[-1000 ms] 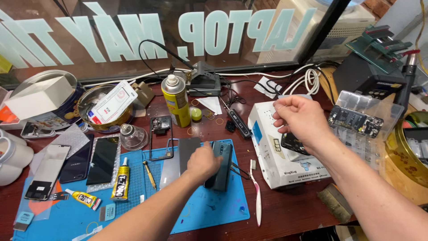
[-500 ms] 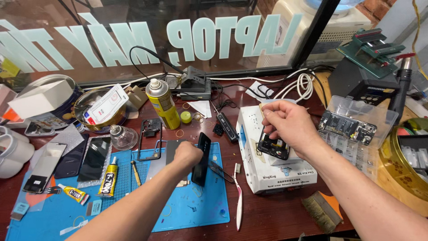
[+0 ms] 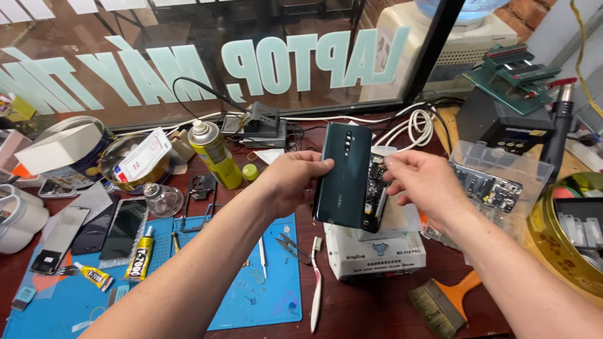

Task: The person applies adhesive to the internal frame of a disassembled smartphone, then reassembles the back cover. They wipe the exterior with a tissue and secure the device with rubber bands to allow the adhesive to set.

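Head view: my left hand (image 3: 290, 182) grips a dark green phone (image 3: 344, 174) by its left edge, holding it upright above the desk (image 3: 377, 311) with its glossy back cover toward me; a vertical row of camera lenses runs down the cover's upper middle. My right hand (image 3: 422, 183) pinches the phone's right edge, where the cover stands slightly off and a strip of black circuitry shows. Both hands are clenched on the phone.

Below it sits one white rectangular box (image 3: 383, 251) with dark print on its front face. On the blue rubbery mat (image 3: 264, 301) I count one white toothbrush (image 3: 316, 285) and one pair of small metal tweezers (image 3: 289, 245). Left of the mat's middle lies one yellow-and-black glue tube (image 3: 138, 254), and beside it two flat dark phone screens (image 3: 110, 229). One yellow spray can (image 3: 212, 152) with a white cap stands upright behind the mat, a small yellow-green cap (image 3: 250, 172) just beside it. A flat brush (image 3: 443, 301) with an orange handle lies at the lower right, on the red-brown wooden desk. A clear plastic tray (image 3: 502, 172) holds circuit boards. Pale block letters cross the glass pane (image 3: 188, 63) behind
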